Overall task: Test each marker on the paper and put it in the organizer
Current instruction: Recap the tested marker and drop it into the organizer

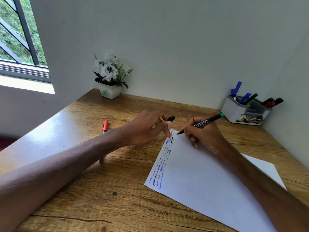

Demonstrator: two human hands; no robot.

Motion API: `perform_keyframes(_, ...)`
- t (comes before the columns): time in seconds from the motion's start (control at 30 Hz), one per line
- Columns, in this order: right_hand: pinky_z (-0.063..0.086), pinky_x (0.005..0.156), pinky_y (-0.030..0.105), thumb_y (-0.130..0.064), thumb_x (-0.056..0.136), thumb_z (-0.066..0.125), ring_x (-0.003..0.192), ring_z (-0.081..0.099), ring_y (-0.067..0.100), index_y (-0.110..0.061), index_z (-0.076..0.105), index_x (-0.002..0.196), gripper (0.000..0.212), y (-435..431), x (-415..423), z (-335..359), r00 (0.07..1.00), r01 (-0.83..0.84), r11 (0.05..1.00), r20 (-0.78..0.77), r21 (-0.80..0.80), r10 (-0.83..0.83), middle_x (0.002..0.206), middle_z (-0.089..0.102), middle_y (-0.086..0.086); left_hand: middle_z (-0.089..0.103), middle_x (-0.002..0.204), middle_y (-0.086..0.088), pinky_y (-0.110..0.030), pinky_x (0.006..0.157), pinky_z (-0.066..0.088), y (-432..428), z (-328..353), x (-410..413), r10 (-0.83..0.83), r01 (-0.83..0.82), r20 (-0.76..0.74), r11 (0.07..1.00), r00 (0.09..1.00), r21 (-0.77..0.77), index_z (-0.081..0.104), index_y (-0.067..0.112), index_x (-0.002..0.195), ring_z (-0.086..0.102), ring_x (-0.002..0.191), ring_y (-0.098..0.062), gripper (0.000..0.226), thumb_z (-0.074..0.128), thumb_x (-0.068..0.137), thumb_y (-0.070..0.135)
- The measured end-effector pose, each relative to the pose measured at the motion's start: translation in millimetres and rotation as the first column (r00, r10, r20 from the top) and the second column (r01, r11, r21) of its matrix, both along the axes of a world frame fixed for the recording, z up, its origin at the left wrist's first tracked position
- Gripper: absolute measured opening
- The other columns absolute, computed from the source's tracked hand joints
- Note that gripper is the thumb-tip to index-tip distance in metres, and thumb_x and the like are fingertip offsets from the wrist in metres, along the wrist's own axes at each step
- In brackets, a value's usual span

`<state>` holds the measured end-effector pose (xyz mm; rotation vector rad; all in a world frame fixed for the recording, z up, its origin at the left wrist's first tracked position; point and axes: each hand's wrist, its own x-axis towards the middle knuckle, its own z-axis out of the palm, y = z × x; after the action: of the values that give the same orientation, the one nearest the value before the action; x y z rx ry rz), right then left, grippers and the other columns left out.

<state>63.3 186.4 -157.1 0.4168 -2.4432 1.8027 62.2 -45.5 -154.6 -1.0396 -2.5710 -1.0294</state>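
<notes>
A white sheet of paper (200, 178) lies on the wooden desk, with several blue and black test scribbles along its left edge. My right hand (204, 134) grips a black marker (203, 122) with a teal end, its tip touching the paper's top corner. My left hand (147, 128) presses a finger on that corner and holds the marker's black cap (171, 118). A grey organizer (245, 113) at the back right holds several blue, black and red markers. A marker with an orange-red cap (105, 125) lies on the desk, partly hidden behind my left forearm.
A white pot of white flowers (111, 76) stands in the desk's back left corner against the wall. The wooden desk (103, 198) meets walls at the back and right. A window is at the far left.
</notes>
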Motion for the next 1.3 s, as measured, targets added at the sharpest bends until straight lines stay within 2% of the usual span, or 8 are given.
perform_keyframes(0.07,0.038,0.036,0.022,-0.014,0.07,0.069,0.041,0.045,0.017,-0.014,0.067,0.062,0.009,-3.2,0.8,-3.3,0.999,-0.013,0.999,-0.046,0.051,0.016,0.055,0.061,0.006,0.08,0.099,0.009,-0.002,0.062,0.037,0.5,0.1,-0.2,0.003,-0.003,0.01,1.0,1.0,0.005,0.06,0.009,0.114,0.057,0.063,0.021,0.023,0.051,0.107,0.029)
perform_keyframes(0.23,0.035,0.037,0.018,-0.028,0.064,0.067,0.036,0.044,0.01,-0.02,0.066,0.059,0.01,-8.4,0.7,-6.5,0.994,-0.016,0.996,-0.106,0.093,0.025,0.053,0.06,0.002,0.08,0.098,0.011,-0.004,0.062,0.036,0.4,1.5,0.5,0.027,-0.028,0.045,1.0,0.999,0.002,0.06,0.014,0.111,0.06,0.066,0.018,0.02,0.052,0.107,0.031)
perform_keyframes(0.43,0.035,0.037,0.018,-0.018,0.07,0.068,0.037,0.044,0.01,-0.018,0.065,0.059,0.012,-8.4,1.0,-7.4,0.992,0.001,0.996,-0.128,0.094,0.011,0.053,0.06,0.001,0.08,0.096,0.015,-0.017,0.062,0.042,1.1,3.7,3.0,0.058,-0.057,0.065,0.998,0.996,-0.018,0.06,0.017,0.113,0.066,0.069,0.003,0.021,0.052,0.106,0.035)
perform_keyframes(0.67,0.034,0.038,0.018,-0.014,0.071,0.067,0.038,0.044,0.009,-0.016,0.065,0.059,0.013,-10.0,0.6,-7.4,0.992,0.004,0.996,-0.124,0.084,0.007,0.054,0.06,0.003,0.079,0.095,0.017,-0.015,0.063,0.044,1.2,2.9,2.4,0.065,-0.063,0.051,0.997,0.997,-0.037,0.06,0.02,0.112,0.069,0.07,-0.006,0.02,0.051,0.106,0.037)
perform_keyframes(0.77,0.034,0.037,0.019,-0.016,0.071,0.068,0.038,0.044,0.011,-0.014,0.066,0.062,0.01,-9.8,0.6,-8.4,0.993,0.019,0.996,-0.117,0.092,-0.008,0.054,0.06,0.005,0.079,0.094,0.017,-0.009,0.061,0.04,1.2,2.0,1.4,0.05,-0.049,0.038,0.999,0.998,-0.024,0.06,0.021,0.11,0.066,0.062,-0.002,0.018,0.051,0.106,0.036)
perform_keyframes(0.9,0.034,0.037,0.019,-0.012,0.073,0.068,0.037,0.042,0.012,-0.013,0.066,0.062,0.011,-8.2,-0.3,-8.6,0.994,0.022,0.997,-0.108,0.076,-0.014,0.054,0.059,0.008,0.08,0.095,0.015,-0.005,0.061,0.039,1.5,1.6,1.0,0.031,-0.031,0.029,0.999,0.999,-0.014,0.059,0.02,0.109,0.063,0.063,0.012,0.017,0.052,0.106,0.035)
perform_keyframes(1.03,0.035,0.036,0.019,-0.006,0.077,0.069,0.036,0.043,0.011,-0.012,0.067,0.062,0.016,-7.3,-1.2,-8.8,0.994,0.02,0.997,-0.112,0.078,-0.012,0.054,0.06,0.004,0.079,0.095,0.016,-0.006,0.061,0.039,1.0,1.6,-0.1,0.042,-0.041,0.03,0.999,0.999,-0.028,0.057,0.024,0.109,0.064,0.063,0.008,0.014,0.052,0.106,0.036)
perform_keyframes(1.3,0.035,0.036,0.021,-0.001,0.081,0.07,0.037,0.044,0.014,-0.011,0.067,0.065,0.019,-6.6,-2.2,-9.1,0.994,0.043,0.996,-0.101,0.081,-0.035,0.055,0.06,0.007,0.08,0.095,0.013,0.003,0.065,0.034,1.4,-0.4,-3.0,0.028,-0.028,0.016,0.999,0.999,-0.026,0.061,0.015,0.114,0.057,0.068,0.025,0.022,0.053,0.106,0.033)
